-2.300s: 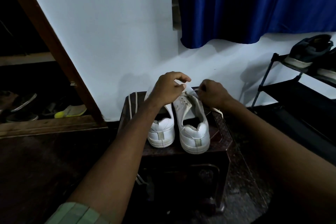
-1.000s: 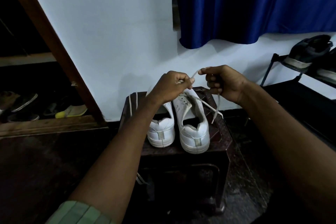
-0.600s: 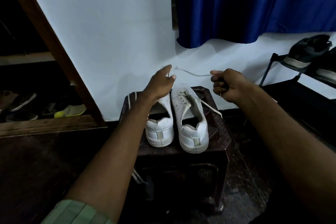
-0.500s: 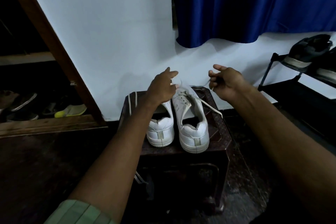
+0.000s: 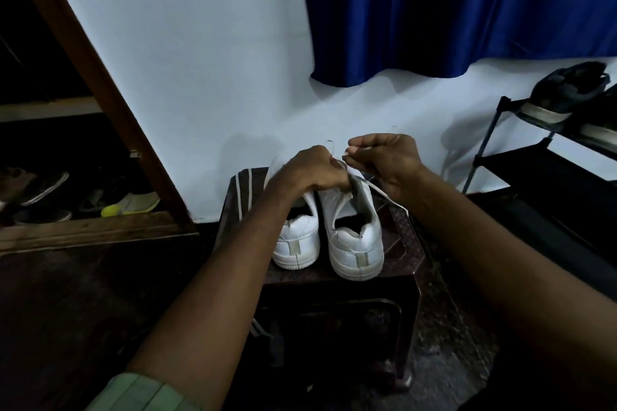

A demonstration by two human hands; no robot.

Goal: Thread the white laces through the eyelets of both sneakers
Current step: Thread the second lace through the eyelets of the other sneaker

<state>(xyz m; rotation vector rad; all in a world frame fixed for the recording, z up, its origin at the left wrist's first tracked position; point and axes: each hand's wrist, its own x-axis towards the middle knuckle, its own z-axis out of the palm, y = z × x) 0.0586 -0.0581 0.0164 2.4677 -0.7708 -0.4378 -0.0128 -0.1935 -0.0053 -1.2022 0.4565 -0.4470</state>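
Pale wall [image 5: 200, 60] fills the upper frame, blue curtain [image 5: 450, 10] upper right, shoe rack [image 5: 547, 157] at right edge. At centre, your dark stool [image 5: 405, 243] carries two white sneakers [image 5: 355, 243], heels toward you, long axes running away toward the wall. Your left hand [image 5: 314, 170] grips the right sneaker's tongue area; your right hand [image 5: 384, 157] pinches the white lace [image 5: 389, 198].

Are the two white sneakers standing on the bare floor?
No, both white sneakers stand side by side on top of a dark stool, heels toward the camera.
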